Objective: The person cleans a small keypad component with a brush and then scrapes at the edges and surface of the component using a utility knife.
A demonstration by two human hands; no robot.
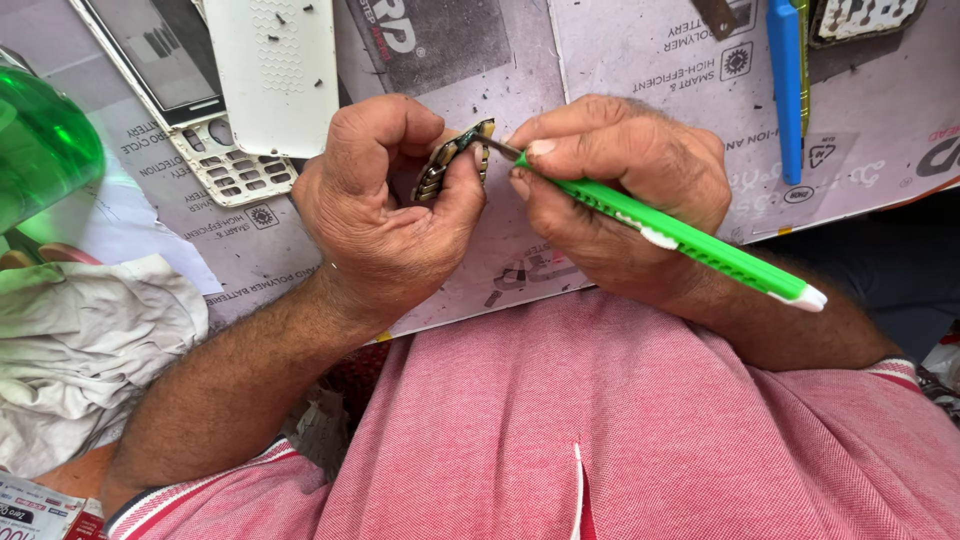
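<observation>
I grip the little circuit board [455, 160] tight in my left hand [385, 205] and scrape it with the green tool [665, 230] my right hand [620, 190] holds, so next needs gentle strokes.

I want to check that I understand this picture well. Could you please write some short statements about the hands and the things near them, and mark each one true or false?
1. The left hand holds a small circuit board between thumb and fingers. True.
2. The right hand holds a red screwdriver. False: it holds a green-handled tool with a metal tip.
3. The tool's tip touches the small circuit board. True.
4. A white phone back cover lies on the printed cardboard above the left hand. True.
5. The crumpled white cloth lies to the right of the right hand. False: it lies at the far left, beside the left forearm.
6. The blue tool is held in a hand. False: it lies untouched on the cardboard.
</observation>
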